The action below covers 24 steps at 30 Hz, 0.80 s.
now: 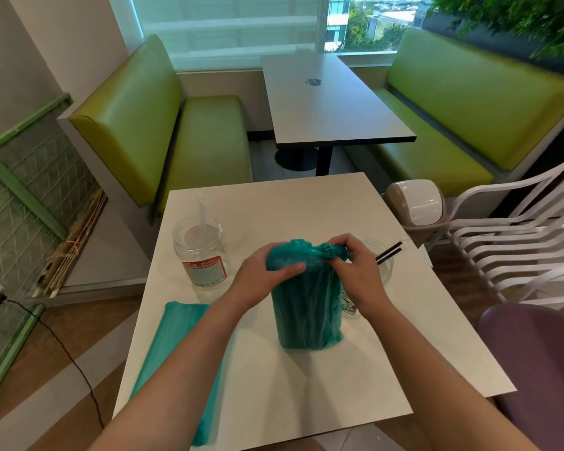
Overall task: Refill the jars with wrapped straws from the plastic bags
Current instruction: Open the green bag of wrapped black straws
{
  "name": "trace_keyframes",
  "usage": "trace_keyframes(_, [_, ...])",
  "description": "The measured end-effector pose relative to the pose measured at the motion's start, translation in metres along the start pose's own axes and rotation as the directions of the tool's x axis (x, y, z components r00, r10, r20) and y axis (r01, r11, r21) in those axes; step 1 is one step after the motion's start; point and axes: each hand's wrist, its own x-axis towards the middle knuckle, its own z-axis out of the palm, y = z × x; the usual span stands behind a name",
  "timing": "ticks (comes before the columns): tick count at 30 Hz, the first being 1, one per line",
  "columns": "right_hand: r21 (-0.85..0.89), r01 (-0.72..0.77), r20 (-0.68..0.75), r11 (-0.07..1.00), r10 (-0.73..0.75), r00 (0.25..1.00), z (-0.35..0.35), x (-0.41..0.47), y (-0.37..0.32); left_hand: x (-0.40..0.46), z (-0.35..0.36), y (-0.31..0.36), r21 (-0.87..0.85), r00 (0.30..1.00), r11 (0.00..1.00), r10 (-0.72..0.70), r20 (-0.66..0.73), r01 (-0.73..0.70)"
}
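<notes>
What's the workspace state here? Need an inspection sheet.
Surface: white table, bare at the front.
Job's things: upright teal bag, top knotted; second teal bag lying flat at the left edge; clear jar with one straw; second jar behind the bag, black straws in it.
Clutter: nothing seen.
Hands: left hand grips the bag's neck; right hand pinches the knot.
Cables: black cord on the floor from a wall socket.
Surroundings: green booth seats, dark table, bin, white chairs.
</notes>
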Motion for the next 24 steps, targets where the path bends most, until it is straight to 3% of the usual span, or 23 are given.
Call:
trace_keyframes(7, [-0.032,0.048,-0.082,0.998,-0.05,0.995,-0.001,0.002,-0.01,0.011,-0.003,0.014,0.086,0.965,0.99,0.131,-0.226,-0.114])
trace_keyframes(11, [-0.123,0.094,-0.009,0.988,-0.096,0.995,-0.009,0.0,-0.02,0.012,-0.008,0.018,0.013,0.932,0.99,0.136,-0.335,-0.14])
trace_keyframes(18, [-0.168,0.156,0.055,0.973,-0.149,0.987,-0.008,-0.006,-0.029,0.005,-0.002,0.03,-0.173,0.939,0.975,0.076,-0.335,-0.141])
trace_keyframes(22, [-0.142,0.15,0.094,0.978,-0.137,0.986,-0.008,-0.006,-0.036,0.004,0.0,0.033,-0.174,0.929,0.974,0.071,-0.362,-0.142])
trace_keyframes(24, [-0.209,0.128,0.078,0.97,-0.114,0.99,-0.008,-0.003,-0.038,0.003,0.0,0.034,-0.149,0.932,0.979,0.08,-0.353,-0.141])
